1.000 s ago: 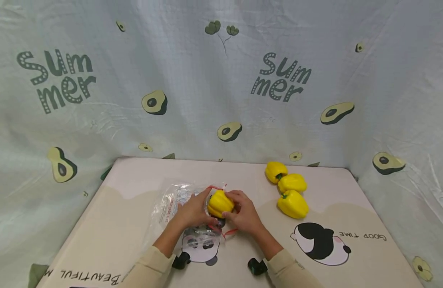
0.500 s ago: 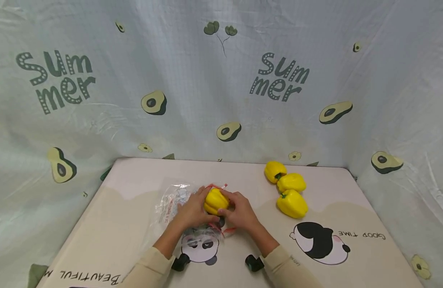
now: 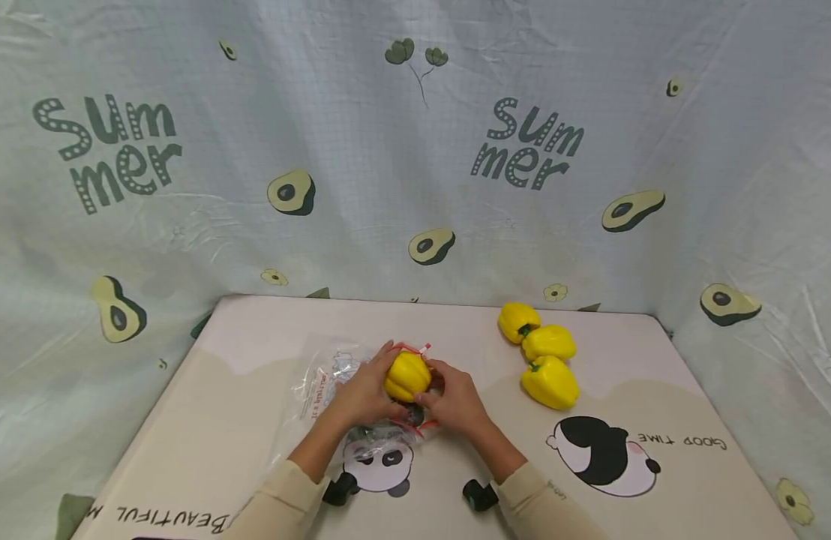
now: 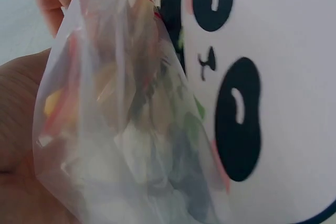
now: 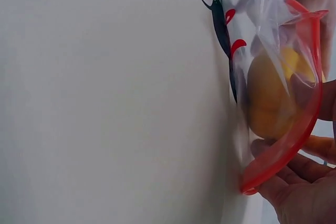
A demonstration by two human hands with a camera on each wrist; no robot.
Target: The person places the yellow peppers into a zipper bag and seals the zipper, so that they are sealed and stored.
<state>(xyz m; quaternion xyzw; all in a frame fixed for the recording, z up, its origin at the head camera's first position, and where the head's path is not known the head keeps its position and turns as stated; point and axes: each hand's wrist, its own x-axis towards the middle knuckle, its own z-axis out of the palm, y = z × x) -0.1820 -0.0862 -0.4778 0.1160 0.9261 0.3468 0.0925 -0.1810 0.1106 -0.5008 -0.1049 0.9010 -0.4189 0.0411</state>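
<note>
A yellow bell pepper (image 3: 407,376) sits between my two hands at the mouth of a clear plastic bag (image 3: 316,397) with a red zip edge (image 5: 286,162). My left hand (image 3: 363,391) grips the bag near its opening, thumb and fingers spread round the mouth. With fingers and thumb my right hand (image 3: 457,399) holds the pepper from its right side. In the right wrist view the pepper (image 5: 269,98) shows through the film, inside the red edge. Folds of the bag (image 4: 126,129) cover most of what the left hand does in the left wrist view.
Three more yellow bell peppers lie at the back right: one farthest back (image 3: 518,322), one in the middle (image 3: 549,343), one nearest (image 3: 550,382). The tabletop (image 3: 220,390) bears printed pandas and lettering. A patterned curtain (image 3: 361,150) hangs behind and beside it.
The pepper and my right hand have moved slightly left, the pepper deeper between the hands at the bag's mouth. My left hand stays nearly in place. The three other peppers lie as before.
</note>
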